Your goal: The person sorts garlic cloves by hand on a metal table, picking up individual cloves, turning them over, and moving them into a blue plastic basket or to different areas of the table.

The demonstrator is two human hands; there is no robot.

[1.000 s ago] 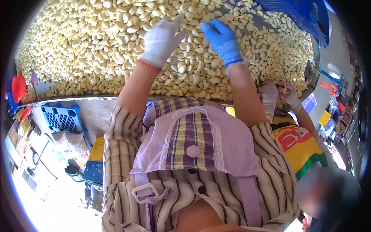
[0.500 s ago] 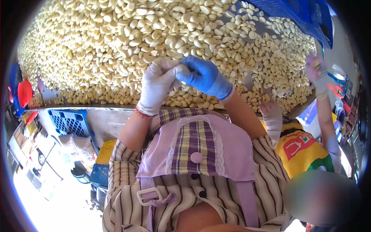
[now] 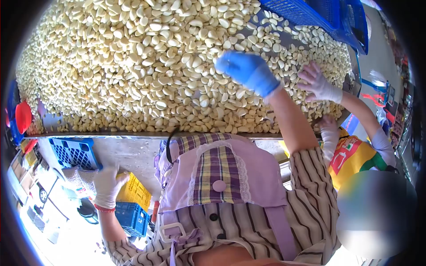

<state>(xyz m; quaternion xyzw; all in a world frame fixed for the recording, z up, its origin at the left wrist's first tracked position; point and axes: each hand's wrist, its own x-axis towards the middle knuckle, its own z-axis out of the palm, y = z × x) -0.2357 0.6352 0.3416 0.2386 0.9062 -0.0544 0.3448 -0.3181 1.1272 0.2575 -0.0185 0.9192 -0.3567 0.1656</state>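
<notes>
Peeled garlic cloves cover the metal table in front of me in a thick layer. My right hand, in a blue glove, is over the cloves right of the middle. Its fingers are curled together, and anything inside them is hidden. Off the table at the lower left is my left hand, in a white glove with a red band at the wrist. The thumb stands apart from slightly blurred fingers, and I see nothing held. Near it are a yellow crate and a whitish sack.
A blue crate stands at the table's far right. On my right, a co-worker's gloved hand spreads over the cloves; their other hand is by the edge. Below on the left are blue crates and a red container.
My hands were together above the cloves. The left has swung down and left, off the table; the right has moved slightly right and up. The co-worker's raised hand has come down over the cloves.
</notes>
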